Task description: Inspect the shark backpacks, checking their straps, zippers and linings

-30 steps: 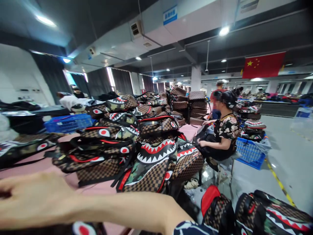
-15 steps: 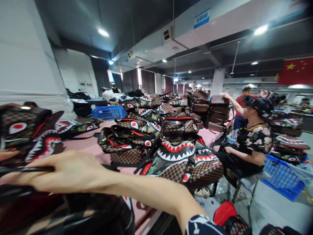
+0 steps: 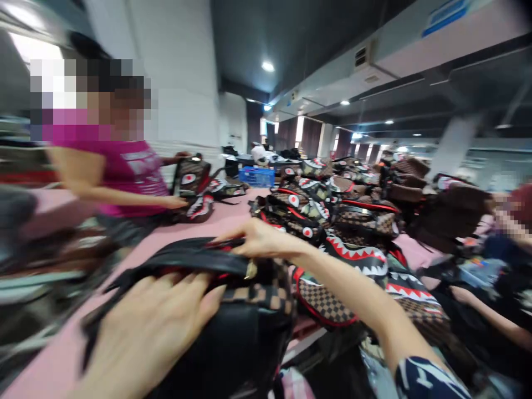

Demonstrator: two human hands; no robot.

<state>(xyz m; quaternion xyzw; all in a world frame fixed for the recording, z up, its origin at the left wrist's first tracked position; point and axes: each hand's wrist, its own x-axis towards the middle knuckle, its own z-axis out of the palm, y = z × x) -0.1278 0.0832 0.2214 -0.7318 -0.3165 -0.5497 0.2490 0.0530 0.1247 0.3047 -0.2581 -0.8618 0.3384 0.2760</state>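
Observation:
A black and brown checkered backpack (image 3: 245,327) stands right in front of me, its black top flap raised a little and a red lining showing in the gap. My left hand (image 3: 162,316) grips its upper edge, the fingertips tucked into the opening and the thumb outside. At the far end of the opening, my right hand (image 3: 260,238) holds the black top edge near a gold-coloured zip pull (image 3: 250,270). Its fingertips are partly hidden behind that edge.
A pink table (image 3: 54,343) runs away from me. Shark-mouth backpacks (image 3: 353,255) are piled to the right, with a blue basket (image 3: 256,176) behind. At left, a person in a magenta shirt (image 3: 137,172) handles another backpack (image 3: 193,183). Another person's arm (image 3: 490,310) shows at right.
My view has swung left, bringing the person in magenta into sight. My left hand has come into view at the backpack's opening. My right hand now holds the top edge near the zip pull.

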